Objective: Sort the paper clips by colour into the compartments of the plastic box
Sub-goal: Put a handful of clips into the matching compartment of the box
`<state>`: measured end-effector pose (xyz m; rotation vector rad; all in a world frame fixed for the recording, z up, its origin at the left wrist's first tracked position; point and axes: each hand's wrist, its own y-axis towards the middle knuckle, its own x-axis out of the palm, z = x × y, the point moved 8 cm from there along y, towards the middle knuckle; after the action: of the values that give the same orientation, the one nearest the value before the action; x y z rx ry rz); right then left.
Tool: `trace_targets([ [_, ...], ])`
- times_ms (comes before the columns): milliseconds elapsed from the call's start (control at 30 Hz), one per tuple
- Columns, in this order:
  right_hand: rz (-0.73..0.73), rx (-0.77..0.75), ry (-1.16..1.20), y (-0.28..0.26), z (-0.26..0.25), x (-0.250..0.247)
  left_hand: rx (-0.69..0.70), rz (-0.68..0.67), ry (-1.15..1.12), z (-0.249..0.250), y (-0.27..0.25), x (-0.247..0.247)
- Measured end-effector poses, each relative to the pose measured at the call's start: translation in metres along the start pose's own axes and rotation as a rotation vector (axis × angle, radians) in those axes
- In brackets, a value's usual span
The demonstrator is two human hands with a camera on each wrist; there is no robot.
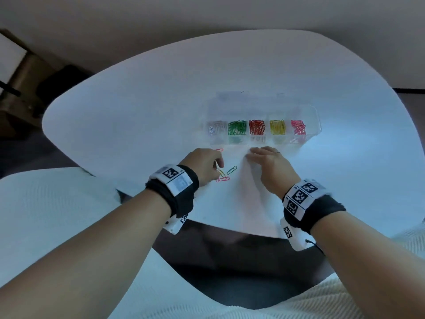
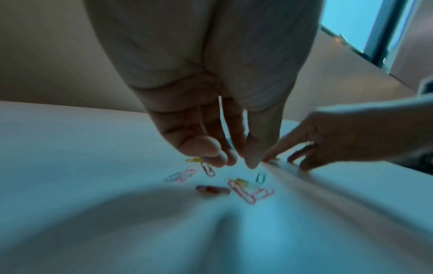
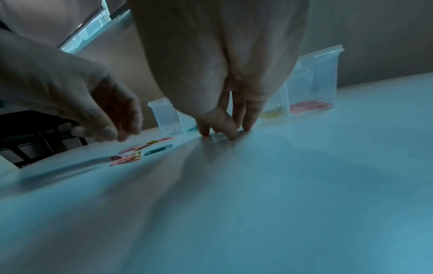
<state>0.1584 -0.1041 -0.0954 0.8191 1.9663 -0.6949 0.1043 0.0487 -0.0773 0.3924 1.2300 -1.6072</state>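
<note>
Currently: plastic box (image 1: 318,125) at 12 o'clock on white worktop (image 1: 138,107), five compartments filled left to right with white, green, red, yellow, pink clips. Loose paper clips (image 1: 224,174) at 6 o'clock from box, just beside left hand (image 1: 203,165): green clip (image 1: 231,170), pink clip (image 1: 222,179), another pink one (image 1: 219,150) at hand's 12 o'clock, a yellow one partly under the fingers. From left wrist view, more clips in same cluster, incl. a red clip (image 2: 212,189); blurred, count unclear. Left hand fingers (image 2: 208,150) curled downward over cluster, tips close together; pinching a clip or not: cannot tell, motion blur. Right hand (image 1: 268,164) at 3 o'clock from cluster, at 6 o'clock from box's red compartment. Right fingers (image 3: 234,133) straight, close together, tips pressed on worktop; a clip under them cannot be made out. Ring on one right finger. Black wrist straps with marker tags on both wrists.
</note>
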Motion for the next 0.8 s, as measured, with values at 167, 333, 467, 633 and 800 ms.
trace_targets([
  [167, 0.075, 0.086, -0.031, -0.006, 0.015, -0.006, 0.112, 0.041, 0.127, 0.006, 0.011, 0.017],
  [333, 0.087, 0.106, -0.06, -0.015, 0.009, -0.009, 0.115, 0.076, 0.188, 0.005, 0.015, 0.021],
  [467, 0.013, 0.178, -0.172, -0.017, 0.009, -0.003, 0.084, 0.089, 0.289, 0.012, 0.012, 0.025],
  [633, 0.021, 0.352, 0.075, -0.024, 0.023, -0.004, 0.07, 0.075, 0.233, 0.016, 0.011, 0.029],
  [800, 0.085, 0.718, 0.999, -0.038, 0.044, -0.003, -0.109, 0.249, -0.234, -0.011, 0.004, -0.013],
])
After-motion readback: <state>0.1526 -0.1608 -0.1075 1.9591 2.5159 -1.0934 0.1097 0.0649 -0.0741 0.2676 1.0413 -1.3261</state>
